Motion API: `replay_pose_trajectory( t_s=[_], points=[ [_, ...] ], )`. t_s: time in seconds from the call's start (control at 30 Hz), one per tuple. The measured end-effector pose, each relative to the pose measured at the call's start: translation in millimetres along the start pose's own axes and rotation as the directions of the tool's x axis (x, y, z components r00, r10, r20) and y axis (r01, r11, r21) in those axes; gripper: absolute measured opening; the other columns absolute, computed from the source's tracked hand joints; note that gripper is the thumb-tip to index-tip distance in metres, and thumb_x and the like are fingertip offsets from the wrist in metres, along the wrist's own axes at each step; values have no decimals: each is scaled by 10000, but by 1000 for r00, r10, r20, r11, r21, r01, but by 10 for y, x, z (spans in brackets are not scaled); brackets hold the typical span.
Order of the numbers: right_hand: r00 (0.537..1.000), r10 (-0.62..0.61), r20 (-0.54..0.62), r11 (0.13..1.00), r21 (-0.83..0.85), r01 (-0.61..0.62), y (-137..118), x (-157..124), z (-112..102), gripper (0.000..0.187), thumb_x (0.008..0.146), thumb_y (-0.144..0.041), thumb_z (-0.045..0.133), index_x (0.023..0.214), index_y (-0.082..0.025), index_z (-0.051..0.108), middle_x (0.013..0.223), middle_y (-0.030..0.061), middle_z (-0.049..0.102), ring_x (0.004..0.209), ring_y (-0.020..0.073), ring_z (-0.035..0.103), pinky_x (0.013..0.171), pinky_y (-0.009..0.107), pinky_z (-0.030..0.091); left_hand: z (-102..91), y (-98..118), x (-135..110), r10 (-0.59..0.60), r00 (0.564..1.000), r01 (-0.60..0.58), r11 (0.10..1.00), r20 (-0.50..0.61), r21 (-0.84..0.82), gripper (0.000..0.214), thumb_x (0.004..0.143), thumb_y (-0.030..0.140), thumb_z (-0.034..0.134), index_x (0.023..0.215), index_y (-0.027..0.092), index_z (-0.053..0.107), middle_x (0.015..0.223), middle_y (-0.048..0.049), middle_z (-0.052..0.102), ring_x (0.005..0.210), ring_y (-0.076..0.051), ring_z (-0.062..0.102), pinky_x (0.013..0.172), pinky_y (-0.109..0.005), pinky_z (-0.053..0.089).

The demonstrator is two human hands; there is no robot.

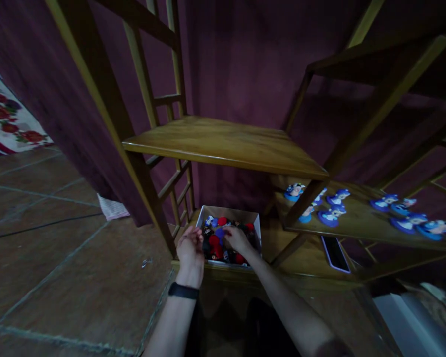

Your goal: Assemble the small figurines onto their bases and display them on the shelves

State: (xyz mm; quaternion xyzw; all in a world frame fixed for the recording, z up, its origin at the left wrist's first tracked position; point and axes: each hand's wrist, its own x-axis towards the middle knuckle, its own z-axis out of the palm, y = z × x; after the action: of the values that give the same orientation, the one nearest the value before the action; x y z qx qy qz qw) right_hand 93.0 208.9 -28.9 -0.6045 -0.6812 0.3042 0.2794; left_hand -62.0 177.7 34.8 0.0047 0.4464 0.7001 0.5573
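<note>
A small cardboard box [255, 219] full of several red, blue and dark toy figures sits on the bottom board of a wooden shelf unit. My right hand [236, 238] reaches into the box, fingers curled over a blue figure [220, 232]. My left hand [191, 247], with a black band on the wrist, hovers at the box's left edge with its fingers curled; what it holds, if anything, is hidden.
A bare wooden shelf board [223, 141] juts out above the box. A lower shelf to the right carries several blue figures [331, 215] lying flat. A dark phone [334, 253] lies beside the box. Tiled floor spreads to the left, with a cable across it.
</note>
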Motion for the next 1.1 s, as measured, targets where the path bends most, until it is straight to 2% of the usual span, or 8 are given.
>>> replay_pose_trajectory(
  t_s=[0.17, 0.33, 0.5, 0.63, 0.73, 0.8, 0.97, 1.1],
  points=[
    [978, -55, 201, 935, -334, 121, -32, 224, 205, 493, 746, -27, 434, 1167, -252, 558, 1291, 62, 516, 1211, 193, 444, 1003, 338, 327, 128, 59, 128, -31, 998, 32, 999, 49, -21, 275, 697, -74, 407, 828, 122, 548, 686, -21, 582, 539, -51, 563, 451, -110, 426],
    [981, 29, 193, 876, -478, 68, 0, 213, 209, 467, 771, -64, 423, 1222, -160, 492, 1356, 153, 414, 1274, 254, 348, 1010, 405, 298, 98, 58, 233, -113, 992, 114, 994, 62, -8, 255, 692, -70, 445, 822, 124, 548, 684, -17, 575, 545, -55, 564, 457, -118, 428],
    [998, 22, 57, 934, -357, 0, 109, 157, 150, 419, 731, -113, 512, 1147, -162, 499, 1175, 122, 555, 1117, 213, 488, 928, 326, 360, 72, 49, 219, -116, 991, 112, 992, 66, 54, 242, 691, -54, 452, 802, 132, 559, 677, -15, 576, 565, -58, 566, 503, -134, 433],
    [985, 155, -80, 982, -93, -162, 100, 124, 103, 176, 753, -203, 520, 925, -226, 543, 874, 13, 629, 805, 168, 589, 723, 278, 429, 91, -87, 120, -239, 970, 209, 916, 47, 344, 141, 724, 74, 532, 827, 154, 585, 689, -14, 585, 569, -86, 558, 551, -205, 454],
    [986, 77, -145, 997, 2, -78, -61, 42, 66, 117, 764, -205, 501, 872, -232, 535, 805, -10, 611, 768, 156, 577, 698, 262, 428, 108, -257, 68, -392, 920, 340, 822, 22, 457, 99, 733, 216, 595, 811, 157, 579, 652, -11, 573, 542, -115, 546, 539, -252, 454],
    [991, -44, -123, 999, -17, 42, -205, -46, 50, 149, 754, -163, 499, 876, -232, 548, 872, 5, 605, 838, 160, 568, 749, 269, 424, 116, -356, 74, -439, 896, 374, 834, 75, 405, 87, 751, 231, 579, 778, 149, 567, 614, -9, 558, 515, -118, 534, 523, -254, 452],
    [964, -266, 17, 964, -10, 266, -364, -86, 23, 238, 762, -129, 479, 948, -226, 593, 1022, 24, 573, 945, 154, 552, 859, 278, 408, 89, -390, 192, -282, 952, 250, 941, 118, 228, 166, 707, -2, 484, 760, 145, 543, 611, -1, 569, 515, -95, 555, 551, -212, 467],
    [986, -158, -62, 984, -98, 151, -233, 227, 13, 305, 821, -111, 384, 1021, -223, 586, 1050, 29, 606, 1016, 153, 536, 922, 287, 375, 25, -222, 297, -208, 977, 196, 964, 49, 179, 191, 709, -1, 475, 802, 156, 527, 701, -30, 615, 611, -134, 623, 627, -289, 517]
  ],
)
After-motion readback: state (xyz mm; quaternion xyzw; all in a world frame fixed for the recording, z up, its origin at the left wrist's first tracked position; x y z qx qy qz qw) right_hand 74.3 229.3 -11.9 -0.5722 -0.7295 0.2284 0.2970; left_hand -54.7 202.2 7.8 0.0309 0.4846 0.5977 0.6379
